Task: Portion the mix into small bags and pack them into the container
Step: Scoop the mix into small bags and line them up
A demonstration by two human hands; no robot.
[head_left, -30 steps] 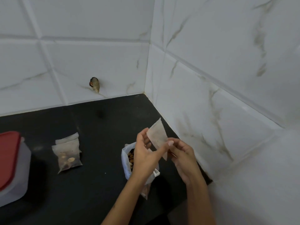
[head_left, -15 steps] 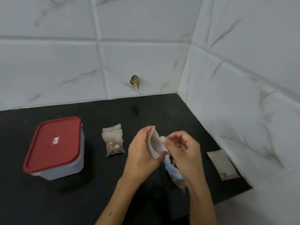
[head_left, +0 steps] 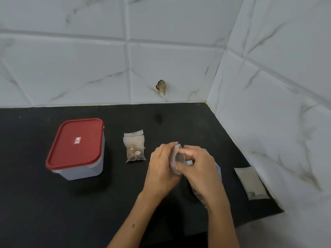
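Note:
My left hand (head_left: 161, 169) grips a small empty translucent bag (head_left: 174, 159) by its side, mouth turned toward my right hand. My right hand (head_left: 200, 169) has its curled fingers at the bag's mouth; what they hold is hidden. Under my right hand stands the bigger bag of mix (head_left: 215, 173), mostly covered. Two filled small bags (head_left: 134, 147) lie stacked to the left on the black counter (head_left: 125, 203). A clear container with a red lid (head_left: 76, 149), closed, stands farther left.
Another flat small bag (head_left: 250, 182) lies at the right by the tiled side wall (head_left: 277, 122). The white tiled back wall (head_left: 107, 68) has a small brownish stub (head_left: 161, 86) sticking out. The counter's front edge runs bottom right.
The view swung left, bringing the container and flat bag into sight. The small bag came down from being held up flat and now sits open between my hands over the mix bag.

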